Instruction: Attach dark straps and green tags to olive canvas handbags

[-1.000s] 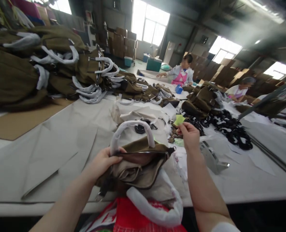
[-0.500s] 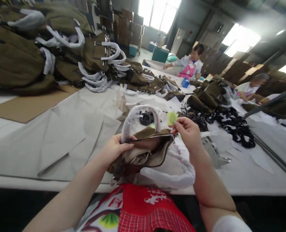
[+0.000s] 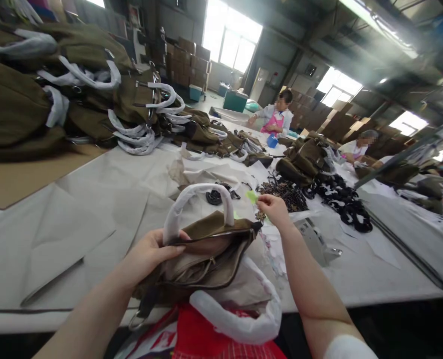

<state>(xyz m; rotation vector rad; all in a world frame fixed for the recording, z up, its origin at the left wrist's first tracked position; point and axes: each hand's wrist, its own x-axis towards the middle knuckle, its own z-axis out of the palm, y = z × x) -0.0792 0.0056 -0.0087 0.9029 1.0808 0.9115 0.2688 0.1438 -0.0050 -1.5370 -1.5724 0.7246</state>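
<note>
An olive-brown handbag (image 3: pixel 206 227) lies unzipped in front of me, its beige lining and an inner zip pocket showing. White wrapping covers both handles: one arches up at the far side, the near one droops over the table's front edge. My left hand (image 3: pixel 156 254) grips the bag's rim by the base of the far handle, thumb on the zip edge. Beyond the bag's right corner, my right hand (image 3: pixel 275 209) pinches a small yellow-green paper slip (image 3: pixel 251 196). A black coiled strap (image 3: pixel 214 196) rests on the table behind the far handle.
Brown bags (image 3: pixel 94 94) with wrapped handles are heaped at the left and back. Piles of dark chains (image 3: pixel 285 194) and black straps (image 3: pixel 344 204) lie to the right, near a grey tool-like device (image 3: pixel 315 242). Two people sit farther back, one in a pink apron (image 3: pixel 274 122).
My right hand has moved away from the bag's corner with the slip. The bag sits lower and nearer in view, its near handle now hanging over the edge. The camera view has shifted.
</note>
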